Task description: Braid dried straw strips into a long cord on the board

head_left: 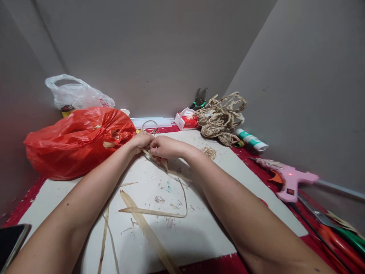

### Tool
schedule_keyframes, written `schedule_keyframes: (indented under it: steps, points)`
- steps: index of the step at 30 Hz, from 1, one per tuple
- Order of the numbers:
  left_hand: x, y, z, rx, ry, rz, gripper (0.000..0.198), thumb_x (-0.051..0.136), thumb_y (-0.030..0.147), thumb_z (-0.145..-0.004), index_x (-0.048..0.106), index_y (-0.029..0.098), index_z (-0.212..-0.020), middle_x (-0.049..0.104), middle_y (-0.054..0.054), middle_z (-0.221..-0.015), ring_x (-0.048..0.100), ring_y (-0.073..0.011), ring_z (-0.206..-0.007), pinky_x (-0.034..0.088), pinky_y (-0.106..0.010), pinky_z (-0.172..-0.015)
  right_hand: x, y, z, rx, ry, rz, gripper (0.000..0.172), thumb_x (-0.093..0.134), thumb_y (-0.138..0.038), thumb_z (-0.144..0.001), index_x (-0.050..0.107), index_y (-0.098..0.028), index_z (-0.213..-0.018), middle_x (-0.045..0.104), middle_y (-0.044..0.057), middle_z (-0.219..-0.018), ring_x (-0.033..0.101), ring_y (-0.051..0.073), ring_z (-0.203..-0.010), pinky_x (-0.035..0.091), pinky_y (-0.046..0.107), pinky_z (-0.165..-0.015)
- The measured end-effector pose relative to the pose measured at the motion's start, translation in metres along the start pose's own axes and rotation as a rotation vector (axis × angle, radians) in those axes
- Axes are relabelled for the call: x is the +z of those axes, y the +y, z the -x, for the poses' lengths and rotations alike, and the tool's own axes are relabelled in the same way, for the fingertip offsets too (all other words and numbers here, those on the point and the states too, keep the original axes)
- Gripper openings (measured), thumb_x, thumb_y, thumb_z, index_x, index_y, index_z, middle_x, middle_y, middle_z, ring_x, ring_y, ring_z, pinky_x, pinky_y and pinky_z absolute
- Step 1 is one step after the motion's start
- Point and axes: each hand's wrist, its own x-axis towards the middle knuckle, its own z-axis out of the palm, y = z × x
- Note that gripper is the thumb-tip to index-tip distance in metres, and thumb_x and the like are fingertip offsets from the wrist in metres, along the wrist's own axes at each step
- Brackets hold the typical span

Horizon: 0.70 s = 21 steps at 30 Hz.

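Note:
My left hand (142, 140) and my right hand (165, 147) meet over the far part of the white board (199, 220). Both have their fingers closed on a pale dried-plant strip (164, 164), whose loose end trails toward me beneath my right hand. What lies between the fingertips is partly hidden. Just beyond my hands stands a thin loop (150, 121); whether they touch it, I cannot tell. Nearer me, a wide flat strip (142, 219) crosses a narrow bent one (159, 212). More thin strips (105, 236) lie beside my left forearm.
A bulging red plastic bag (82, 140) sits at left. Behind are a tissue pack (186, 120), pliers (199, 99) and a bundle of braided cord (219, 118). A small woven coil (209, 153) lies nearby. A pink glue gun (291, 177) rests at right; a phone (13, 243) at lower left.

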Motion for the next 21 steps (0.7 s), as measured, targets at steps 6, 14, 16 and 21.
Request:
schedule_keyframes:
  steps: [6,14,16,21]
  points:
    - [-0.005,0.003,-0.001,0.028,-0.096,0.128,0.028,0.059,0.013,-0.067,0.038,0.017,-0.049,0.025,0.009,-0.039,0.018,-0.0021,-0.035,0.012,-0.02,-0.039,-0.022,0.018,-0.003,0.116,0.299,-0.216,0.034,0.05,-0.036,-0.086,0.056,-0.013,-0.061,0.061,0.004,-0.059,0.04,0.004,-0.037,0.029,0.019,-0.038]
    - [-0.002,0.001,-0.001,0.047,-0.111,0.162,0.031,0.057,0.01,-0.069,0.034,0.018,-0.049,0.024,0.009,-0.039,0.018,-0.0017,-0.032,0.01,-0.02,-0.038,-0.001,0.032,-0.03,0.238,0.171,-0.696,0.029,0.046,-0.031,-0.089,0.048,-0.015,-0.064,0.048,-0.003,-0.045,0.026,0.003,-0.03,0.015,0.019,-0.032]
    - [-0.002,0.002,0.001,0.049,-0.099,0.143,0.033,0.057,0.01,-0.069,0.033,0.018,-0.048,0.024,0.009,-0.039,0.018,-0.0017,-0.032,0.011,-0.02,-0.038,0.0,0.032,-0.03,0.26,0.167,-0.713,0.032,0.048,-0.034,-0.088,0.042,-0.017,-0.061,0.036,-0.007,-0.039,0.021,0.003,-0.029,0.013,0.019,-0.033]
    - [-0.004,0.003,0.002,0.093,-0.135,-0.018,0.022,0.057,0.014,-0.072,0.05,0.014,-0.052,0.03,0.007,-0.037,0.02,-0.0023,-0.031,0.011,-0.021,-0.037,-0.004,0.039,-0.031,0.306,0.164,-0.564,0.031,0.048,-0.033,-0.086,0.048,-0.015,-0.061,0.028,-0.009,-0.039,0.019,0.002,-0.029,0.012,0.019,-0.033]
